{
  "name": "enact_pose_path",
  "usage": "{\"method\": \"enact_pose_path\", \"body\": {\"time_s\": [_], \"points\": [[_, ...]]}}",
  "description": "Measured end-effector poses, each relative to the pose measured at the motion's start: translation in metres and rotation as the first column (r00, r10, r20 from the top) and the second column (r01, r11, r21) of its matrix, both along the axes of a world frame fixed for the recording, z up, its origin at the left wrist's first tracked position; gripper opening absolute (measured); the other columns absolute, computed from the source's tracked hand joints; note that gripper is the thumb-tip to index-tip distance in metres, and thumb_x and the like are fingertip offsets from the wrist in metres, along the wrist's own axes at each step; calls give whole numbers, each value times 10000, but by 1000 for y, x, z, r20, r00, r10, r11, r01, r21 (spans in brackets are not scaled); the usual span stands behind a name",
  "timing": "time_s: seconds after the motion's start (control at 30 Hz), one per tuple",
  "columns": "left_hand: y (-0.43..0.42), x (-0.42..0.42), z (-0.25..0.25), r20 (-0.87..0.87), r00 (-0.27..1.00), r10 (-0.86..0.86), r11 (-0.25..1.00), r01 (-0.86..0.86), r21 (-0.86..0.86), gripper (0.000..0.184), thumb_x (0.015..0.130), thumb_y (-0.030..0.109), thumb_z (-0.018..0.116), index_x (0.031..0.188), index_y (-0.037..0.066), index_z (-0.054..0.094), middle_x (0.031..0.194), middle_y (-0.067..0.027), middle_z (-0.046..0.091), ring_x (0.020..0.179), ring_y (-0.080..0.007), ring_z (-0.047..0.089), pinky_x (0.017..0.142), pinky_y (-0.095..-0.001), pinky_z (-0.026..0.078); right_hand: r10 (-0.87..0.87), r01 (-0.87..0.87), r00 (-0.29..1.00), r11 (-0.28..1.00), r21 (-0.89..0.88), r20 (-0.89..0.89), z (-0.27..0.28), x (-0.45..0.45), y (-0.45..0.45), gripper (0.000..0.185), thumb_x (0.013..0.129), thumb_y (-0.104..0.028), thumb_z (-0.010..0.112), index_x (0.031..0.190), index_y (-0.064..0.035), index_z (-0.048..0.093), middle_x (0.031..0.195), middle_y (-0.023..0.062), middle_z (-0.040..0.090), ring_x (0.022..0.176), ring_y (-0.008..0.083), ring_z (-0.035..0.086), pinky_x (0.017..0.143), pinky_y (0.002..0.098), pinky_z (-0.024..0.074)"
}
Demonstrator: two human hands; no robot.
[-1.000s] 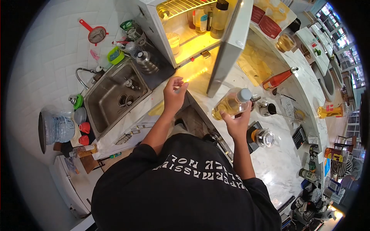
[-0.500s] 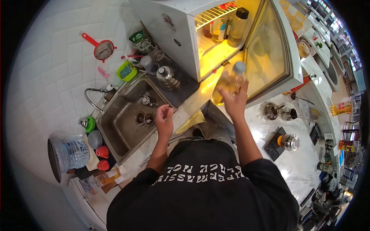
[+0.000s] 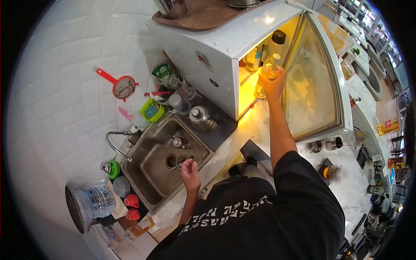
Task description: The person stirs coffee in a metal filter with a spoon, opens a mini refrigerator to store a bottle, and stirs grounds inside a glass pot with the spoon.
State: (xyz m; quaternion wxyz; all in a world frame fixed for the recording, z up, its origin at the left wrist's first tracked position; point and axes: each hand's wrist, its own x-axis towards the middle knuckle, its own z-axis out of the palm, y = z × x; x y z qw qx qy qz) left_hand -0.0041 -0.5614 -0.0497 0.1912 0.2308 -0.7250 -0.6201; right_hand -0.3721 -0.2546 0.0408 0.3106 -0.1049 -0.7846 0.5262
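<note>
My right hand [image 3: 273, 83] is wrapped around a clear bottle [image 3: 271, 65] of yellowish liquid, which has a pale cap. Hand and bottle are inside the lit opening of a small white fridge [image 3: 195, 65]. Behind the bottle stand a taller bottle with a black cap [image 3: 278, 37] and several other bottles. My left hand [image 3: 190, 174] hovers over the near edge of the metal sink [image 3: 151, 186], its fingers curled together. Whatever those fingers may hold is hidden.
The fridge's glass door [image 3: 314, 82] stands open to the right. A steel kettle [image 3: 203, 119] sits between sink and fridge, beside a green container [image 3: 152, 110]. A tray [image 3: 203, 19] rests on the fridge. A glass pot [image 3: 334, 173] stands on the right counter.
My right hand has carried the bottle forward from outside the fridge into its opening. My left hand stays curled near the sink. The view has shifted, showing the tray on the fridge.
</note>
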Motion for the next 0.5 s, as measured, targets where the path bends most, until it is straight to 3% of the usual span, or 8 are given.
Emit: {"method": "enact_pose_path", "body": {"time_s": [0.03,0.23,0.33,0.5], "points": [[0,-1,5,7,1000,14,999,-14,31,219,1033,91,615,1232,8,575,1075,-51,597,957,-138,597,865,-311,523,-81,79,995,996,35,50,-8,-13,-4,877,696,-257,928,1401,-50,451,1224,193,619,1152,408,564,983,497,477],[1,-12,27,-21,997,78,996,-77,52,220,1019,86,640,1217,4,591,1040,-33,614,943,-103,576,861,-263,475,-192,191,981,978,79,12,-34,-63,-17,925,685,-268,938,1445,-80,445,1244,167,619,1159,403,540,1017,494,458],[0,-9,29,2,998,58,998,-58,-18,203,1033,106,617,1205,0,591,1058,-56,620,917,-137,612,857,-294,518,-197,190,980,972,141,34,-33,-75,-16,949,667,-282,947,1453,-94,450,1242,169,616,1175,402,539,1015,499,459],[-4,-6,24,24,997,73,997,-73,5,199,1032,105,618,1203,6,592,1054,-50,629,922,-133,615,859,-290,516,-149,159,987,971,179,-67,-38,-86,-2,974,675,-251,942,1490,-97,432,1292,183,594,1205,415,543,1039,506,455]]}}
